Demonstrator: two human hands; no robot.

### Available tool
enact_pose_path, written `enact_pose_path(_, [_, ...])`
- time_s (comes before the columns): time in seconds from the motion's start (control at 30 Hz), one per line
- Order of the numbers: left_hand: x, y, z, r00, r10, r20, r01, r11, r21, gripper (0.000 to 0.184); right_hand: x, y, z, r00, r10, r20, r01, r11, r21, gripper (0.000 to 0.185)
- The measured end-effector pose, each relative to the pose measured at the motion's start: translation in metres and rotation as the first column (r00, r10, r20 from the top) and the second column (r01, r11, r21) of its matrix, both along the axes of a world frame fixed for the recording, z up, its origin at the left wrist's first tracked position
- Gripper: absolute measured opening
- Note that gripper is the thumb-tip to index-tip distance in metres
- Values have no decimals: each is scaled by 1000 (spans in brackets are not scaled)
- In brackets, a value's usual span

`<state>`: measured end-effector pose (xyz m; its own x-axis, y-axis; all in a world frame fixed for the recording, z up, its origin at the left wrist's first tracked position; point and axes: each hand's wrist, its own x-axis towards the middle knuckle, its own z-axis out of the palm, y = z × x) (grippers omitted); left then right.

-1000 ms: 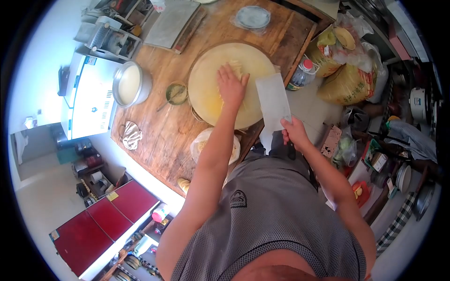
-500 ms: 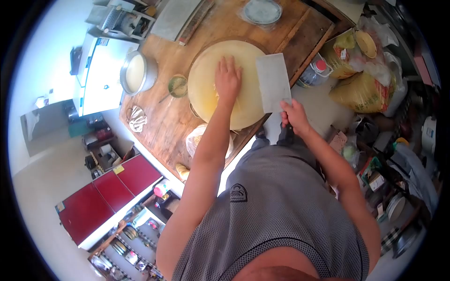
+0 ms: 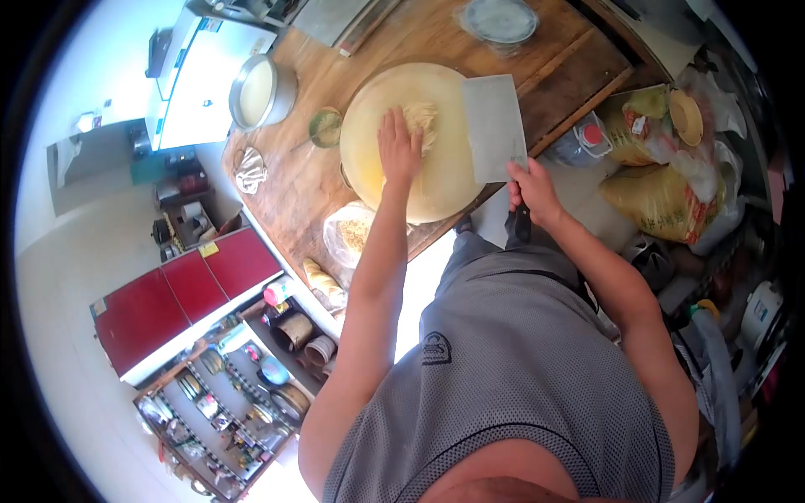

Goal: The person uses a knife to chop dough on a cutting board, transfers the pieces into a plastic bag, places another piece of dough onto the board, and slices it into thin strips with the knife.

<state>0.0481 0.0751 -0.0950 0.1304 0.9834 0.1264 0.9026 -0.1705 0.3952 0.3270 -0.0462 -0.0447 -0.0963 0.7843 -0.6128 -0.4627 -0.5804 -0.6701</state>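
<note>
A large round cutting board (image 3: 453, 189) lies on the wooden table. My left hand (image 3: 400, 149) rests flat near the board's left side, fingers stretched out. Just right of its fingers is a small heap of pale yellow shreds (image 3: 423, 126), and the board looks yellowish near the wrist. My right hand (image 3: 533, 193) is wrapped round the dark handle of a wide cleaver (image 3: 496, 126). The cleaver's broad blade covers the board's right edge.
On the wooden table (image 3: 293, 184) are a metal pot (image 3: 258, 94) of pale contents, a small green bowl (image 3: 326, 128), a cloth (image 3: 251, 171), a plastic bag of food (image 3: 348, 235) and a wrapped plate (image 3: 501, 20). A bottle (image 3: 583, 141) and sacks (image 3: 658, 197) stand right of the table.
My left hand has moved left off the yellow shreds, which now show beside it. The cleaver remains in my right hand near the board's right edge. The whole view has shifted.
</note>
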Motion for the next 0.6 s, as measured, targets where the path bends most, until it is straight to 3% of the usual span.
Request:
enact_pose_path(0.07, [-20,1,0,910,-72,408,96,995,-39,64,1,4,0,1000,24,3,-24,999,-23,20])
enact_pose_path(0.2, [-43,-27,37,810,170,561,-130,985,-112,50,6,9,-2,998,56,-21,-57,998,-40,20])
enact_pose_path(0.23, [-50,-36,26,796,204,569,-198,977,-74,44,7,11,-3,998,58,-19,-59,997,-50,20])
enact_pose_path(0.33, [-47,-79,24,901,268,342,-294,955,26,29,8,14,-7,997,76,-21,-77,995,-65,21])
enact_pose_path(0.6, [3,-111,20,988,131,-78,-112,970,214,14,12,20,-1,990,137,-16,-138,988,-67,19])
